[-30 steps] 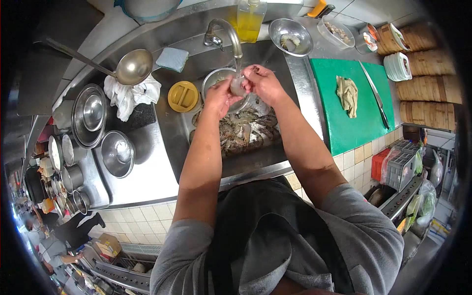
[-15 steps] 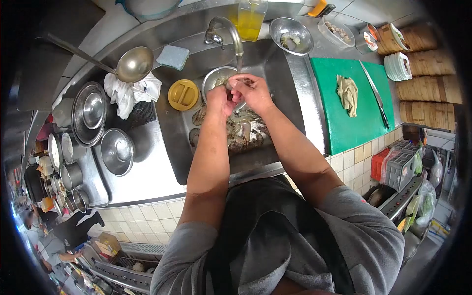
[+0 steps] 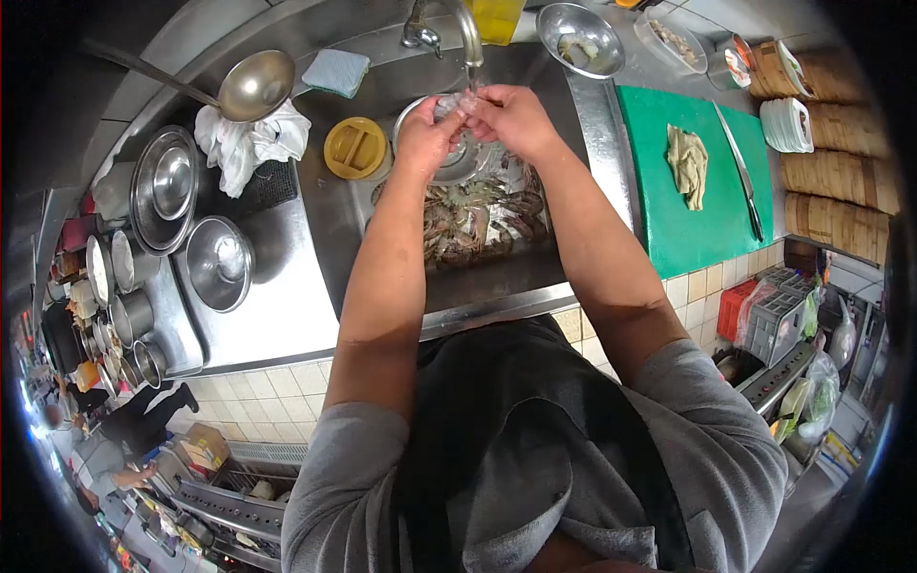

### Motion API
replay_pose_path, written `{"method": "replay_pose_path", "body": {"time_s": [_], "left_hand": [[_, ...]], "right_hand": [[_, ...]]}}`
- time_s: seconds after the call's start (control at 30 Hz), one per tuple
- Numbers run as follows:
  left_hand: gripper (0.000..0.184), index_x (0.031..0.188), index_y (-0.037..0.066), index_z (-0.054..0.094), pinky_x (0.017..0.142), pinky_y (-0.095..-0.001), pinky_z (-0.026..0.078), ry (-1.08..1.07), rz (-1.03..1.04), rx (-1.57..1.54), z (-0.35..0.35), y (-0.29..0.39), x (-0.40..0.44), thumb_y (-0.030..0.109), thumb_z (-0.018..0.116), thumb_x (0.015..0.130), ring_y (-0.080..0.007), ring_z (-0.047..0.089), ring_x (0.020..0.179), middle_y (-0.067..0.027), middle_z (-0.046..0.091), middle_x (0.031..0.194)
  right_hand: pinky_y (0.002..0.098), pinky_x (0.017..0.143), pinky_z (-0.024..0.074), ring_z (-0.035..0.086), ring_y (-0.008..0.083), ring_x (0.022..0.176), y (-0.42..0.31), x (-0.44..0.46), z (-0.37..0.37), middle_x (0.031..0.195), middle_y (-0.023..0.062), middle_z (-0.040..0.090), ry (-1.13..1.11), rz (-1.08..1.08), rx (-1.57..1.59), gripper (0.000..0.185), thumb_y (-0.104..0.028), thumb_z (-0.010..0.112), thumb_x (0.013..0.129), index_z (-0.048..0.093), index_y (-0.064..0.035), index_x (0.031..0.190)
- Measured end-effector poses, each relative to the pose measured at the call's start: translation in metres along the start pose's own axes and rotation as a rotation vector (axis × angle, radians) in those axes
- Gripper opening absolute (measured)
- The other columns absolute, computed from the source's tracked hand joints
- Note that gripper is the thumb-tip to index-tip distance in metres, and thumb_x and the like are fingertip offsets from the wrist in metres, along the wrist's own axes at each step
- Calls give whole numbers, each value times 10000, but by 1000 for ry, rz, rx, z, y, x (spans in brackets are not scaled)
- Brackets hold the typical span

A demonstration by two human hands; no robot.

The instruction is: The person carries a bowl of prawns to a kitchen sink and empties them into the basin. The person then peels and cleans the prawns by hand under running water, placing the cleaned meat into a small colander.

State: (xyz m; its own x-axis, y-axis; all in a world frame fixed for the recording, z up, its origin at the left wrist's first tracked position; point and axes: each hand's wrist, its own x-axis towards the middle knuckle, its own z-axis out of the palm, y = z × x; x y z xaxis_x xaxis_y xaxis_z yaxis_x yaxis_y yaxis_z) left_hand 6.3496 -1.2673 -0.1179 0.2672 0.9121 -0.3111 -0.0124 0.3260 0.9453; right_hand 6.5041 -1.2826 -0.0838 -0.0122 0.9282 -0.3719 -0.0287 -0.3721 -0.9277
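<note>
My left hand (image 3: 427, 137) and my right hand (image 3: 512, 118) meet under the tap (image 3: 470, 36), fingers closed on a small pale, translucent piece (image 3: 468, 103) that looks like peeled shrimp. Both hands pinch it between the fingertips. Below them in the sink (image 3: 334, 215) is a metal bowl (image 3: 455, 170), partly hidden by my left hand. Several unpeeled shrimp (image 3: 478, 220) lie nearer to me in the sink, between my forearms. Left of the bowl sits a round yellow lid (image 3: 356, 147).
Right of the sink, a green cutting board (image 3: 669, 244) bears a cloth (image 3: 687, 168) and a knife (image 3: 741, 177). A metal bowl (image 3: 580, 40) stands behind. Left are a ladle (image 3: 256, 86), white cloth (image 3: 239, 143) and metal bowls (image 3: 220, 263). A person (image 3: 100, 458) is far left.
The view has shifted, so the counter items sit higher in the frame. My hands came close together over the bowl, then moved slightly apart, with the pale piece showing between my fingertips again.
</note>
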Motion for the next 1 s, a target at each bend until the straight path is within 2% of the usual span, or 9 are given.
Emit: {"method": "replay_pose_path", "body": {"time_s": [0.13, 0.23, 0.3, 0.33, 0.47, 0.6, 0.67, 0.87, 1.0], "left_hand": [[201, 1006, 4, 627, 567, -271, 472, 28, 31, 303, -2, 0, 5, 141, 643, 860, -118, 592, 650, -63, 659, 794], [223, 983, 49, 661, 663, -314, 500, 139, -18, 527, -7, -16, 26, 207, 664, 825, -181, 643, 692, -90, 683, 796], [267, 991, 67, 677, 739, -347, 503, 289, 153, 845, -16, -34, 41, 251, 688, 798, -235, 673, 800, -112, 701, 868], [296, 1004, 80, 689, 789, -359, 501, 183, -61, 502, -20, -31, 40, 278, 703, 785, -249, 672, 879, -112, 705, 941], [279, 999, 89, 705, 818, -354, 501, 291, 132, 738, -40, -75, 38, 264, 710, 782, -251, 670, 922, -124, 703, 970], [222, 988, 83, 716, 796, -331, 498, 86, -76, 587, -56, -133, 8, 198, 685, 801, -211, 665, 872, -113, 710, 928], [208, 953, 76, 722, 828, -362, 500, 47, -263, 839, -47, -149, -14, 211, 654, 810, -251, 666, 919, -166, 697, 968], [365, 1151, 115, 658, 925, -422, 485, -314, -595, 1252, 6, -238, -22, 320, 626, 850, -299, 587, 1141, -152, 599, 1241], [387, 1203, 129, 631, 908, -459, 491, -458, -709, 1287, 52, -199, -30, 321, 617, 866, -315, 574, 1160, -110, 594, 1267]], "right_hand": [[237, 580, 472, 556, 96, 597, -5, 0, 2, 732, 10, 641, 84, -224, -742, 225, -237, 637, 905, 687, -52, 1023], [236, 567, 466, 545, 80, 581, -12, -8, 5, 722, 6, 638, 182, -307, -804, 214, -220, 637, 903, 684, -55, 1031], [236, 561, 465, 544, 76, 582, -10, 2, -7, 727, 6, 641, 272, -380, -677, 201, -203, 639, 901, 685, -56, 1029], [235, 555, 464, 543, 71, 582, -17, 1, -12, 732, 6, 644, 364, -457, -548, 189, -186, 642, 898, 687, -56, 1028], [234, 523, 439, 538, 74, 587, -66, -2, -62, 721, 16, 628, 401, -421, -312, 161, -94, 603, 901, 648, 16, 1010], [230, 555, 449, 551, 75, 630, -64, -2, -100, 708, 19, 623, 546, -512, -372, 164, -95, 601, 905, 642, 27, 1007], [246, 625, 493, 592, 76, 707, -64, -25, -103, 852, 26, 672, 598, -372, -609, 266, -181, 632, 904, 651, -33, 1124], [229, 642, 468, 597, 77, 709, 12, -73, -115, 822, 36, 669, 415, -146, -432, 266, -176, 638, 896, 653, -1, 1096], [228, 637, 470, 595, 78, 703, 37, -112, -106, 810, 25, 665, 345, -18, -428, 269, -169, 645, 895, 650, 5, 1099]]}}
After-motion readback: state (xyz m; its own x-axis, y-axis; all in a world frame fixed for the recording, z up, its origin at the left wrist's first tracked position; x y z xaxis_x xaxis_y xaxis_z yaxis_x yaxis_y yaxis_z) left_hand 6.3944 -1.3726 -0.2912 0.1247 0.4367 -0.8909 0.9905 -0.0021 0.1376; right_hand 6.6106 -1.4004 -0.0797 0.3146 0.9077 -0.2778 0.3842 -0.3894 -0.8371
